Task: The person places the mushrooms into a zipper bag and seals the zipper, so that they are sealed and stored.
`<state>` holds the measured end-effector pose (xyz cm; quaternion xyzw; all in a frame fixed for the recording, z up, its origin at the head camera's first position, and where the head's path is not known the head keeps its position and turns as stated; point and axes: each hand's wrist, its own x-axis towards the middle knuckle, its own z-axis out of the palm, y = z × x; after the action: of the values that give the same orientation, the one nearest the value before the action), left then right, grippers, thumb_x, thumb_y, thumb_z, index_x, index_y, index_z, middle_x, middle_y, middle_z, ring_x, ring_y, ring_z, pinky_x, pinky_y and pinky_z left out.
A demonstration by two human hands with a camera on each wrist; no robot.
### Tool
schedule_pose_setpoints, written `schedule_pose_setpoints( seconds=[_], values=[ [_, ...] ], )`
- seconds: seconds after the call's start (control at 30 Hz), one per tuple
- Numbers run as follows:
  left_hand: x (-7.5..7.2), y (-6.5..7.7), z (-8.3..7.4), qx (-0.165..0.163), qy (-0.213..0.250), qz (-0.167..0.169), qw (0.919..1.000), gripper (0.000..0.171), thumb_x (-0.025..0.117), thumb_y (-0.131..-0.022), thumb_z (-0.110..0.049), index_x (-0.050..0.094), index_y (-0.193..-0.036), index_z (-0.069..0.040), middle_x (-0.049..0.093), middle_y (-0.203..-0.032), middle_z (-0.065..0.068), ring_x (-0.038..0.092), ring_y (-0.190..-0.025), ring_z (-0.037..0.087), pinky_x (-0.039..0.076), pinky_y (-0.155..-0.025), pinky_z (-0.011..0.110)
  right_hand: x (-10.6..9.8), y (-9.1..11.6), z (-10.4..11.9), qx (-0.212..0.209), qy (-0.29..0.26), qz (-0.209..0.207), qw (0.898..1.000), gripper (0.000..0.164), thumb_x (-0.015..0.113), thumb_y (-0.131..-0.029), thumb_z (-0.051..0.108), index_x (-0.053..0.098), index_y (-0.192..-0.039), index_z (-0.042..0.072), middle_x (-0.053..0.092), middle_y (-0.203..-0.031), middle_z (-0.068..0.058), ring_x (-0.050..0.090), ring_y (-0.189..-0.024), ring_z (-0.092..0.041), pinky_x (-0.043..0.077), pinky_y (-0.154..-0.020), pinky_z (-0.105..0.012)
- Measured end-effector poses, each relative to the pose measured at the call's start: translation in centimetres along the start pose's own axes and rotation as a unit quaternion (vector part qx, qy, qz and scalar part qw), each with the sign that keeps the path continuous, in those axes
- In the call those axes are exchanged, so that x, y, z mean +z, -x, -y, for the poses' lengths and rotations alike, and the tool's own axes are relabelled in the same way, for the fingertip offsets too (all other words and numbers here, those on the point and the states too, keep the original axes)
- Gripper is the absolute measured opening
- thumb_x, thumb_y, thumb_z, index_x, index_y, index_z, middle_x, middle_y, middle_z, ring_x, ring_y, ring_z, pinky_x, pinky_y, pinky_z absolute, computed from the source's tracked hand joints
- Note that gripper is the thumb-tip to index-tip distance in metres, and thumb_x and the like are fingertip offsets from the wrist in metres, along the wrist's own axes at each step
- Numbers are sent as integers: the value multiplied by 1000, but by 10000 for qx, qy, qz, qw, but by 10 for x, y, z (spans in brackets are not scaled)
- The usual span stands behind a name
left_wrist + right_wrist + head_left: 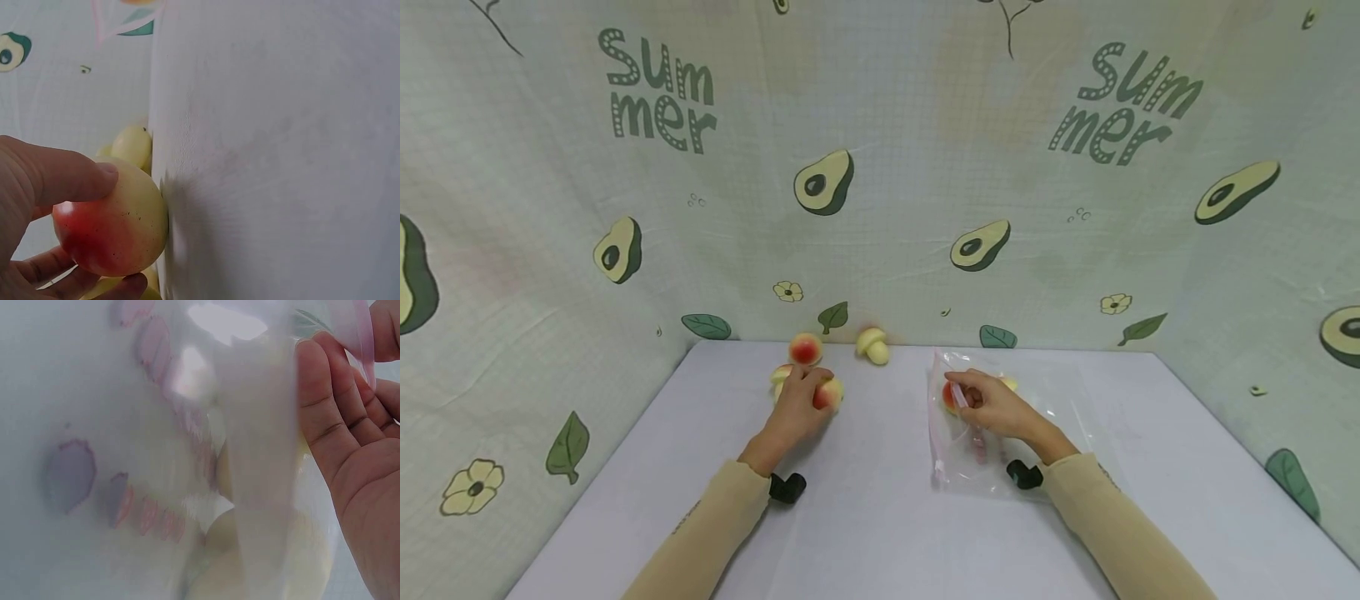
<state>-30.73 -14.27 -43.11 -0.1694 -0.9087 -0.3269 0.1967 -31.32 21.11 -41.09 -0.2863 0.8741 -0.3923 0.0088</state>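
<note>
Nearest, L sleeve (711,521) & R sleeve (1123,525), both beige, are stretching over the white table (880,508). Just past the cuffs, L wrist cam (787,488) & R wrist cam (1024,475), both blk, are sitting at the inner sides of the wrists.

Next out, R hand (1000,410) is pinching the pinkish edge of a clear plastic bag (951,477) btwn thumb & fingers. Bag's lying on the R half of the table, its pink-lined side facing L; pink printed marks are showing on the plastic. Thru it, a red-&-yellow fruit (950,398) is showing just L of R hand, w/ a yellow pc (1010,383) behind the hand; R wrist view's giving only hazy yellowish shapes there.

About level w/ that, on the L half, L hand (792,417) is gripping a peach (119,228), pale yellow w/ a red blush: thumb's pressing one side, fingers are curling round the other. Can't tell if peach is touching the table. Yellowish pcs (777,381) are lying just L of that hand, partly hidden by it.

Farther, a 2nd peach (806,348), red in the ctr, is resting beyond L hand, near the back edge; a yellow mushroom-shaped pc (873,345) is lying to its R, apart.

Farthest, a pale cloth (910,108) w/ avocado, leaf & "summer" prints is hanging behind the table.
</note>
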Motion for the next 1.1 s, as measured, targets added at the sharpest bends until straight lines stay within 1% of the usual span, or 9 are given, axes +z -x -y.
schedule_pose_setpoints(
  seconds=[0.13, 0.2, 0.23, 0.37, 0.43, 0.6, 0.83, 0.97, 1.1],
  values=[
    [0, 0, -2, -40, 30, 47, 10000, 43, 73, -70, 2, 62, -111, -4, 49, -112, 14, 47, -108, 31, 42, -92, 42, 0, -1, 1, -2, 68, -38, 10000, 58, 66, -80, -2, 49, -136, 0, 50, -88, -5, 46, -75, -17, 39, -58, -22],
    [0, 0, -4, -63, 101, 92, 9999, 43, 73, -70, 2, 62, -112, -4, 48, -111, 14, 47, -108, 30, 43, -92, 42, -2, 2, 13, 27, 81, -19, 10000, 57, 65, -81, -4, 49, -136, -3, 50, -88, -9, 45, -75, -18, 38, -58, -22],
    [0, 1, -6, -64, 140, 95, 9998, 43, 73, -70, 2, 62, -112, -4, 48, -111, 14, 47, -107, 30, 43, -92, 42, -2, 2, 13, 21, 75, -16, 10000, 57, 65, -81, -4, 49, -136, -3, 50, -88, -9, 45, -75, -18, 37, -58, -22],
    [1, 3, -12, -57, 282, 108, 9995, 45, 73, -69, 3, 62, -112, -4, 48, -109, 14, 48, -105, 29, 43, -91, 42, -1, 2, 12, 68, 67, 9, 10000, 58, 64, -81, -3, 48, -136, -2, 50, -88, -9, 46, -76, -20, 38, -58, -23],
    [2, 4, -15, -55, 335, 107, 9994, 45, 74, -69, 3, 62, -112, -4, 48, -109, 14, 48, -104, 29, 43, -91, 42, 1, 0, 0, 38, 86, -11, 10000, 59, 65, -80, -1, 49, -137, 0, 49, -88, -4, 46, -75, -19, 39, -58, -23],
    [6, 5, -19, -40, 463, 173, 9988, 46, 75, -70, 0, 62, -113, -6, 49, -110, 13, 49, -104, 28, 43, -91, 42, 2, 1, 0, 4, 107, -12, 9999, 59, 64, -80, 0, 48, -137, 0, 49, -88, -4, 46, -75, -18, 39, -58, -23],
    [12, 5, -28, -86, 605, 364, 9975, 46, 76, -72, -3, 62, -116, -8, 50, -109, 10, 51, -103, 24, 44, -93, 39, 1, 1, 0, 36, 116, -11, 9999, 58, 64, -81, 1, 49, -137, 0, 49, -88, -4, 46, -77, -19, 40, -60, -24],
    [16, 3, -36, 14, 719, 486, 9962, 46, 75, -73, -4, 61, -117, -8, 49, -109, 9, 51, -102, 23, 44, -91, 39, 0, 0, 0, 49, 142, -33, 9999, 58, 64, -82, 2, 49, -137, 1, 49, -89, -3, 47, -77, -19, 40, -60, -24],
    [24, 3, -43, 68, 788, 650, 9947, 45, 75, -75, -4, 60, -117, -9, 47, -108, 8, 50, -100, 22, 45, -90, 37, 0, 1, 0, 33, 122, -34, 9999, 58, 64, -81, 2, 49, -137, 1, 49, -88, -3, 47, -77, -19, 41, -60, -24]
  ],
)
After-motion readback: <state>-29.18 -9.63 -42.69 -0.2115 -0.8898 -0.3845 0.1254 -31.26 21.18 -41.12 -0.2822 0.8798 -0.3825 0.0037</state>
